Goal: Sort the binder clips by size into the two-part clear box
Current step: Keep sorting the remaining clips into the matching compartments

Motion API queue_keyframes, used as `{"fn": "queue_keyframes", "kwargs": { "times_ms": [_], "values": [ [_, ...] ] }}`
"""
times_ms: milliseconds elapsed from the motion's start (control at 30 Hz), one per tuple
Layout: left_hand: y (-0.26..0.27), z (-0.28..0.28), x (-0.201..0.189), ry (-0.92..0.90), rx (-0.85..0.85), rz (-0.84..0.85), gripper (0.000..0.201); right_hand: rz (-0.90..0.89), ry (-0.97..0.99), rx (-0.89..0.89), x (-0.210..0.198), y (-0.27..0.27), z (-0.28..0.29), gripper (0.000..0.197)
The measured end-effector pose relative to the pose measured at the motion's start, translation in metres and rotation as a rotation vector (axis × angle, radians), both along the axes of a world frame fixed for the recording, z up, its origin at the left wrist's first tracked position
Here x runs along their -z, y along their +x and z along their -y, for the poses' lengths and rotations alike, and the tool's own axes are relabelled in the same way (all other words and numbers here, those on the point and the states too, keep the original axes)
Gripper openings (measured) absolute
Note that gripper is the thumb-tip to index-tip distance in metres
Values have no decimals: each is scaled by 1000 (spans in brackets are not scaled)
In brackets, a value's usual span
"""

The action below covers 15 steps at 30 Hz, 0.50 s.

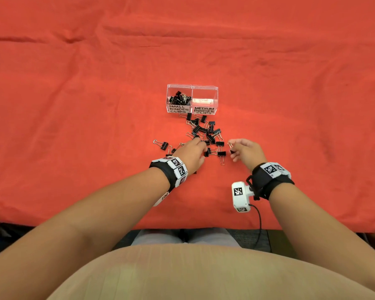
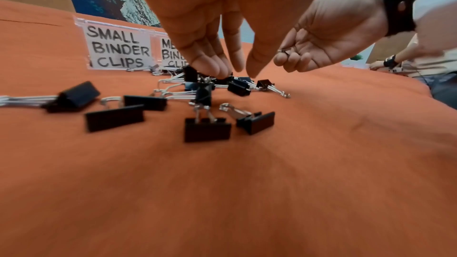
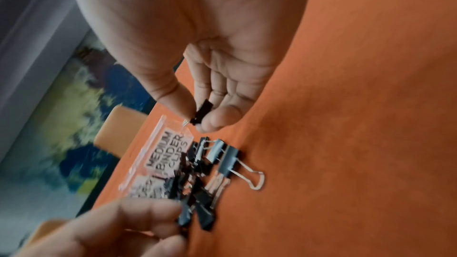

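The clear two-part box point(image 1: 215, 92) stands mid-table. Its left part, labelled SMALL BINDER CLIPS point(image 2: 118, 48), holds several small black clips point(image 1: 180, 98); the right part, labelled MEDIUM BINDER CLIPS point(image 3: 165, 155), looks empty. A loose pile of black binder clips point(image 1: 206, 133) lies just in front of the box. My left hand point(image 1: 204, 148) reaches into the pile's near edge, its straight fingertips point(image 2: 217, 71) touching a clip and the thumb apart. My right hand point(image 1: 233, 151) hovers right of the pile, thumb and forefinger pinching a small black clip point(image 3: 202, 112).
A wrinkled red cloth point(image 1: 290, 83) covers the whole table; its near edge point(image 1: 117, 224) runs along my lap. A few stray clips point(image 1: 162, 145) lie left of my left hand. Another person's arm point(image 2: 408, 60) shows far off to the right.
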<state>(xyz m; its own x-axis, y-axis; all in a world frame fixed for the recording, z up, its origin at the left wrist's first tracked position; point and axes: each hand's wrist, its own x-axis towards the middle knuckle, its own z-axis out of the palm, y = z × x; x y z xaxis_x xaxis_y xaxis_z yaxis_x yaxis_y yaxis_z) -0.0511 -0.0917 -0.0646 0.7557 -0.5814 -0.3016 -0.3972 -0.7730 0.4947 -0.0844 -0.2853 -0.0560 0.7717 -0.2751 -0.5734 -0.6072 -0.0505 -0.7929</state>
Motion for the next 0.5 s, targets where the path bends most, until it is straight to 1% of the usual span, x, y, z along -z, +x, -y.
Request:
{"fn": "queue_keyframes", "kwargs": {
  "times_ms": [67,133,200,267,300,333,400,433,500],
  "values": [
    [3,12,2,5,-22,0,32,-28,67,39,0,4,0,26],
    [5,20,6,32,-8,3,34,-45,106,67,0,7,-2,29],
    [5,25,9,44,13,14,32,-51,142,99,0,9,-5,24],
    [4,25,12,40,19,24,24,-54,168,125,2,12,-6,16],
    [3,24,13,34,11,22,20,-58,137,110,3,13,-5,16],
    [2,23,14,23,2,13,16,-65,56,63,5,16,-5,18],
    [1,18,15,5,-11,-13,13,-67,-182,-76,6,20,-6,22],
    [1,16,15,3,-14,-24,13,-49,-283,-141,8,23,-8,20],
    [2,10,16,18,-14,-50,15,-10,-422,-258,9,27,-16,11]
  ]
}}
